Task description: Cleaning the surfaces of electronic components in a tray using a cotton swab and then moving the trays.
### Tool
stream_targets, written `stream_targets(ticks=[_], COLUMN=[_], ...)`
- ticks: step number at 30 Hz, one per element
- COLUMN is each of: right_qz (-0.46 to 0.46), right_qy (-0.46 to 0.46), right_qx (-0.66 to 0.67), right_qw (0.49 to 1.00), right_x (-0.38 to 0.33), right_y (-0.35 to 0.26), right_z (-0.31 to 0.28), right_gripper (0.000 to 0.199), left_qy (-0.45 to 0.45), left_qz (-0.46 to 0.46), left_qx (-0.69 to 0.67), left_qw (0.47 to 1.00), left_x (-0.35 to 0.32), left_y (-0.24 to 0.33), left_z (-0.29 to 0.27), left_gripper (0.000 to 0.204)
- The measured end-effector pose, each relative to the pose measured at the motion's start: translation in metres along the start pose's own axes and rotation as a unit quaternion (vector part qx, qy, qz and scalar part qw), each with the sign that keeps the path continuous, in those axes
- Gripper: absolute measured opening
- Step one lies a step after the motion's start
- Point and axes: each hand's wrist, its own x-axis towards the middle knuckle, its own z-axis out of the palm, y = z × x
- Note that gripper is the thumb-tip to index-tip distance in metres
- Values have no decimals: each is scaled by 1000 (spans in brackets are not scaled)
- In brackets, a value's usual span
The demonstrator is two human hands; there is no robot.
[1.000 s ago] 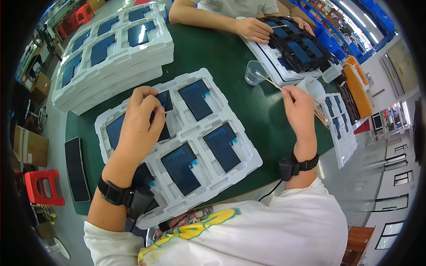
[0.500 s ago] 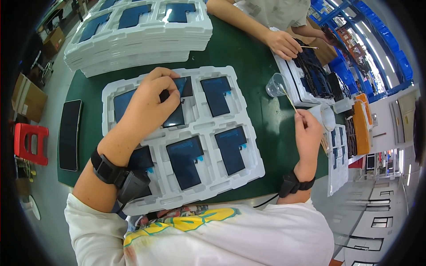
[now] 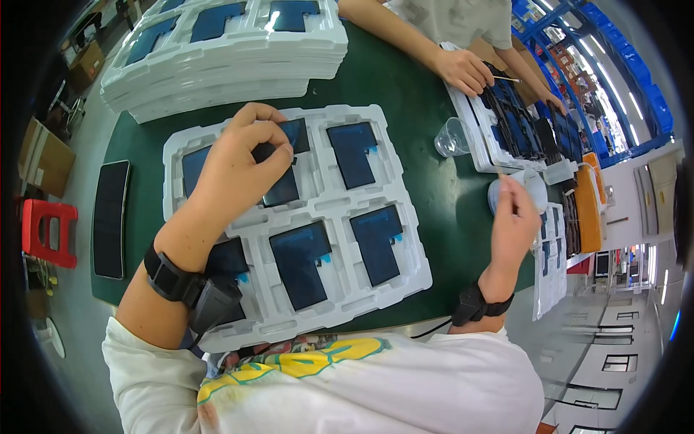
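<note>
A white moulded tray (image 3: 340, 210) lies before me with several dark L-shaped flat panels, one per compartment, such as the lower middle panel (image 3: 298, 264). My left hand (image 3: 253, 152) is over the upper middle compartment, thumb and forefinger pinched together. It partly covers the dark panel (image 3: 282, 189) there; what the fingers hold, if anything, is hidden. At the right my right hand (image 3: 515, 217) pinches a thin cotton swab (image 3: 500, 172), blurred, beside a translucent white cup (image 3: 533, 189).
A stack of similar trays (image 3: 231, 79) stands far left; a phone (image 3: 111, 217) lies at the table's left edge. A clear plastic cup (image 3: 452, 137) stands near a co-worker's hand (image 3: 464, 71), which holds a swab over trays of dark parts. A small bottle (image 3: 560, 171) stands further right.
My right hand has moved right and slightly away from me with the swab, up to the white cup. My left hand stays over the same compartment. The co-worker's other hand has come nearer the dark parts.
</note>
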Motion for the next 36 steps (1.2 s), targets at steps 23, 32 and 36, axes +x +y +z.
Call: stream_targets(ticks=[23, 32, 36], right_qz=[44, 41, 12], right_qy=[-51, -51, 42], right_qx=[6, -11, 37], right_qw=[998, 998, 998], right_x=[2, 0, 4], right_y=[7, 7, 3], right_z=[5, 6, 6], right_gripper=[14, 14, 12], left_qy=[-30, -19, -7], left_qz=[-71, -77, -48], left_qx=[-55, -59, -89], left_qw=[996, 995, 995], left_x=[0, 2, 1], left_y=[-4, -9, -13], left_z=[-2, -1, 2], left_gripper=[9, 11, 13])
